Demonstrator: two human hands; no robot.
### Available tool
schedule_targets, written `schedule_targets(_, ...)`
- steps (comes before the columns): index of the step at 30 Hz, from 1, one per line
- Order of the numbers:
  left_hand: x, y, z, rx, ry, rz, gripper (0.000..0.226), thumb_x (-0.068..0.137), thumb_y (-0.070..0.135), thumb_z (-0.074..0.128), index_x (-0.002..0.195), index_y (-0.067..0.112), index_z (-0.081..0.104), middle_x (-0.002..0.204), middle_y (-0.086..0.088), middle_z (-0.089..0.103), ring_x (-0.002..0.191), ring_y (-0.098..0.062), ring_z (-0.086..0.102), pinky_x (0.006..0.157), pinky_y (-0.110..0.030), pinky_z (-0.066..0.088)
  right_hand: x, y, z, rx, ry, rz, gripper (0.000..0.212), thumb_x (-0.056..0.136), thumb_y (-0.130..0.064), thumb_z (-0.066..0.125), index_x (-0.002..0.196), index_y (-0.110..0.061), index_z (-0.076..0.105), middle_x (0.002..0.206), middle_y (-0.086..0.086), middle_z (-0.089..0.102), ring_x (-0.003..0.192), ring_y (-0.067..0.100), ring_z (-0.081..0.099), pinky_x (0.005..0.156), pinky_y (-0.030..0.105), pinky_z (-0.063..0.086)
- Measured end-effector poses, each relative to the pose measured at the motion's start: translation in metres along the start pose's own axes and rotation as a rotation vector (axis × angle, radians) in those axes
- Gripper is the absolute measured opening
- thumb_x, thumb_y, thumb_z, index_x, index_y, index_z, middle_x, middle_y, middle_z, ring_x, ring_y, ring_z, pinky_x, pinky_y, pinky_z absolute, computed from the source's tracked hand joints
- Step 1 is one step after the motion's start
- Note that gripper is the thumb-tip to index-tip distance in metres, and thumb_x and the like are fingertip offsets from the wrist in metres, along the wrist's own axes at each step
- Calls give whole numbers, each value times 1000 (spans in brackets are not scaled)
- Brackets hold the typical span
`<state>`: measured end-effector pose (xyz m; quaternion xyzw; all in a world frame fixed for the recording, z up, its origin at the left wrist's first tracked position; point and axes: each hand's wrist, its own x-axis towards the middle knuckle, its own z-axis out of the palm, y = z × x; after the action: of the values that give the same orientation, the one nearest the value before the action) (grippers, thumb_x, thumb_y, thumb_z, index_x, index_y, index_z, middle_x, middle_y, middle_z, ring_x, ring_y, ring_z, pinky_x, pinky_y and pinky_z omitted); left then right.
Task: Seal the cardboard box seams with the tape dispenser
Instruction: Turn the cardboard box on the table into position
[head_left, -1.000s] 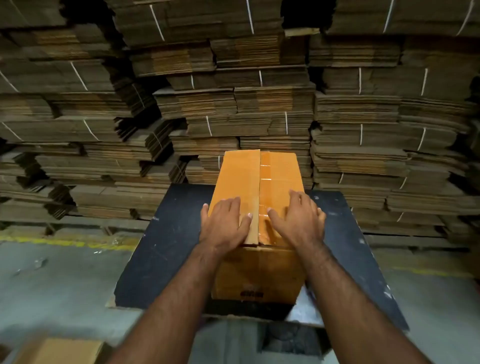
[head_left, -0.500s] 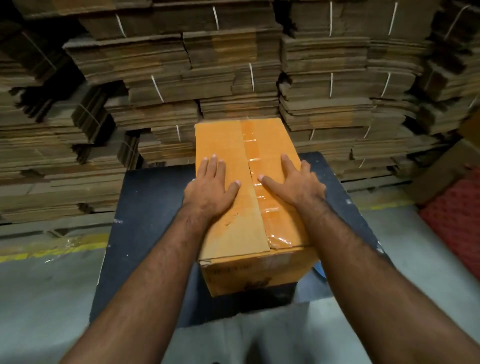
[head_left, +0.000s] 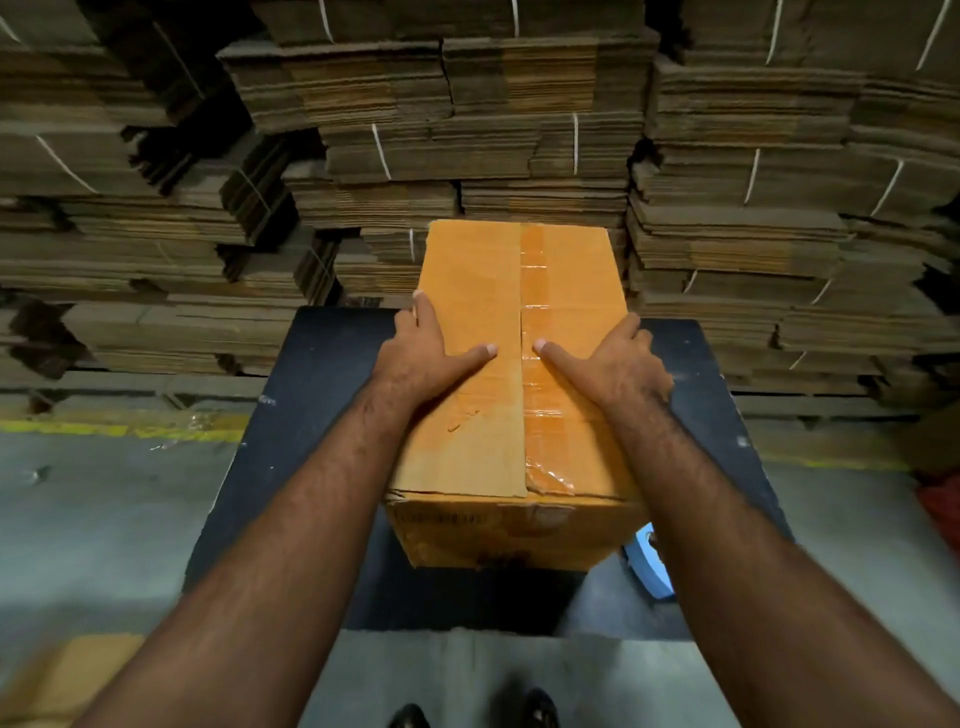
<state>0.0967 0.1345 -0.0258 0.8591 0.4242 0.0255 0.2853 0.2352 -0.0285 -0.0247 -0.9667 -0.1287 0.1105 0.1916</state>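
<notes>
Head view: both hands, left (head_left: 423, 358) and right (head_left: 610, 364), grip sides of closed, taped cardboard box (head_left: 478, 415); contents unseen.

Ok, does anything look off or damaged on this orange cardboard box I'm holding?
Yes. The clear tape strip along the orange cardboard box lies right of the centre seam, not over it, and bunches into a wrinkle at the near end. The left flap shows a small dent.
</notes>
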Motion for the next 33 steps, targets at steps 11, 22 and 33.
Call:
schedule_targets(11, -80, -41, -8, -449, 36, -139, 77, 81, 53, 75, 144, 31, 37, 135, 4, 54, 118, -21, 55, 99, -44, 47, 2, 36, -21, 259, -332, -224, 80, 86, -57, 66, 146, -17, 31, 141, 9, 48, 124, 30, 50, 85, 40, 44)
schedule_targets(22, -128, -35, 19, -911, 54, -177, 53, 96, 33, 64, 143, 27, 42, 126, 2, 62, 105, -15, 64, 78, -31, 53, -29, 72, -18, 353, -381, -298, 66, 91, -58, 59, 140, -19, 36, 132, 4, 55, 115, 26, 55, 89, 39, 47)
schedule_targets(33, -220, 36, 69, -1114, -424, -331, 142, 60, 56, 81, 151, 37, -26, 165, 9, 9, 149, -17, 22, 122, -45, 21, 28, -42, -20, -242, -310, -467, 86, 83, -76, 47, 149, -22, 37, 154, 10, 37, 139, 35, 35, 112, 60, 25)
